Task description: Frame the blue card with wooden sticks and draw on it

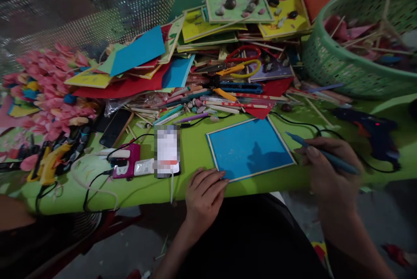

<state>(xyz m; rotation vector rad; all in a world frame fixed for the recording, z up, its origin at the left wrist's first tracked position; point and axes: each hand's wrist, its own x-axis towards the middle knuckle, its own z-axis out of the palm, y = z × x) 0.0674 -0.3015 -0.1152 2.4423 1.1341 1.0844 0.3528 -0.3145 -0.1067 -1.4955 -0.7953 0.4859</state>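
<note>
A blue card [243, 146] with thin wooden sticks framing its edges lies flat on the green-covered table [192, 153] in front of me. My left hand [206, 190] rests with its fingers stretched out, fingertips at the card's lower left corner. Off the card's right edge, my right hand [332, 161] grips a blue pen [342, 165], whose tip points up and left, apart from the card. Faint marks show on the card's left part, too dim to read, and a shadow falls across its middle.
Left of the card lie a phone [167, 151], a pink power adapter [130, 161] and cables. A glue gun [371, 133] with a glowing red light lies right. Behind are scissors [241, 68], markers, framed cards and a green basket [352, 70]. Pink paper flowers [55, 79] pile up left.
</note>
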